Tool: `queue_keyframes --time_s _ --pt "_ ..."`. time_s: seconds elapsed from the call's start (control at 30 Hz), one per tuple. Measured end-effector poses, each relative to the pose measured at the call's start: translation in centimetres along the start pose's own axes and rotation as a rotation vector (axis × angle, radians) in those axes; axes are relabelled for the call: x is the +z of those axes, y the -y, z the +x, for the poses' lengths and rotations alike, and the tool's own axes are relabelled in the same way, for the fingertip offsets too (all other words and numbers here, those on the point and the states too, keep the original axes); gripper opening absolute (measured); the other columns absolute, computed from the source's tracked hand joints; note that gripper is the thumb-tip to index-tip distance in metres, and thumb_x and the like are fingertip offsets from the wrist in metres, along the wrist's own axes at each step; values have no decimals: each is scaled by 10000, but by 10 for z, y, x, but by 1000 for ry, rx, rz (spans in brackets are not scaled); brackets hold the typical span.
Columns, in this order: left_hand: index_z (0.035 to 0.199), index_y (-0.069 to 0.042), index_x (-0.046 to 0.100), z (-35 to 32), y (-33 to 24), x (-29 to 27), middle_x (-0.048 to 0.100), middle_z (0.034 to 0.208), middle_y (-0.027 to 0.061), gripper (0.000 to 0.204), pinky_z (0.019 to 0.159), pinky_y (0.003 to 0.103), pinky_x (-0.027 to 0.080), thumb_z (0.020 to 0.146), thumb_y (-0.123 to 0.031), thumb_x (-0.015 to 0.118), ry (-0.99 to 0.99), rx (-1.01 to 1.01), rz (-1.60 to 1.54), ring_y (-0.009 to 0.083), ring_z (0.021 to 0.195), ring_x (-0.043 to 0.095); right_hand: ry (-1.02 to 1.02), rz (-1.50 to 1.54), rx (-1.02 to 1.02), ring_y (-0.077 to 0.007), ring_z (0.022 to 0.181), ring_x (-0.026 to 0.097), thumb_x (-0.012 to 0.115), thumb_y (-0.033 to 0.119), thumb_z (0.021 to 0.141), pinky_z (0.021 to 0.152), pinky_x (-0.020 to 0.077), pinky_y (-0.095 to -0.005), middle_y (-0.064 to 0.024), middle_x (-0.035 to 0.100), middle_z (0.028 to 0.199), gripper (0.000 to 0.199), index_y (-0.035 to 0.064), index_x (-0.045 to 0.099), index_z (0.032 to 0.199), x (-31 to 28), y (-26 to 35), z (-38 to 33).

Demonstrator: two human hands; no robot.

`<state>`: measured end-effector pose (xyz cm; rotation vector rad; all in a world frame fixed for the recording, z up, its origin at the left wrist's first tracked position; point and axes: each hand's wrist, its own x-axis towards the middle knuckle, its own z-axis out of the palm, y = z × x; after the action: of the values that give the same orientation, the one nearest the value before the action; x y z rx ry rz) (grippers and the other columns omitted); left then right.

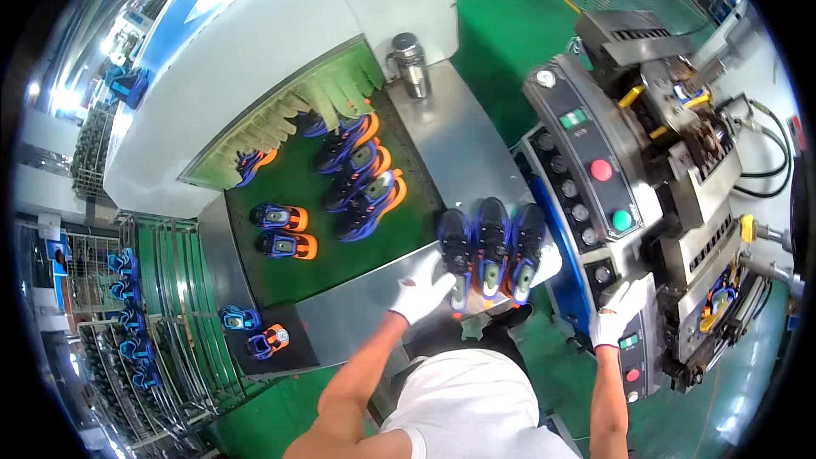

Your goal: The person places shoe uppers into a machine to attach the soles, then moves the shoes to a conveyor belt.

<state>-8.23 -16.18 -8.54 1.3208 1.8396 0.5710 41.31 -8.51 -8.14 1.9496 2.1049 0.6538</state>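
Three dark shoes with blue edges and orange trim stand side by side on the metal ledge in front of me: a left one, a middle one and a right one. My left hand, in a white glove, is beside the left shoe's heel end, fingers apart; whether it touches the shoe I cannot tell. On my right, my gloved right hand rests with fingers stretched out at the edge of the machine's lower control panel. Nothing shows in its grasp.
A green conveyor belt carries several orange-soled shoes from under a fringed curtain. A steel flask stands at the back. The pressing machine with buttons fills the right. Wire racks and a dark mat lie left.
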Motion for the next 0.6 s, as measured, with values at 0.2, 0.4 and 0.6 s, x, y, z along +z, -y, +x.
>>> queue_keyframes --time_s 0.2,0.4,0.6 --pt "1405 -30 530 94 79 -126 580 1335 276 722 1014 525 489 897 -521 680 -845 -394 115 439 1233 582 184 553 78 -427 1541 213 830 164 740 1273 179 -458 -277 245 1647 1088 -36 202 1606 -76 19 15" --pt "1095 -107 653 129 121 -132 675 1069 207 287 821 532 551 938 -346 627 -723 -173 214 425 972 680 504 913 169 -395 1489 372 801 150 798 1232 293 -411 -293 368 1592 938 -56 299 1564 -169 99 -5" --pt "987 -71 637 71 55 -140 640 973 149 184 793 455 536 822 -108 709 -547 263 86 356 890 664 395 1136 -415 -432 1392 487 826 291 794 1170 391 -449 -304 490 1478 892 -67 407 1495 -262 199 47"
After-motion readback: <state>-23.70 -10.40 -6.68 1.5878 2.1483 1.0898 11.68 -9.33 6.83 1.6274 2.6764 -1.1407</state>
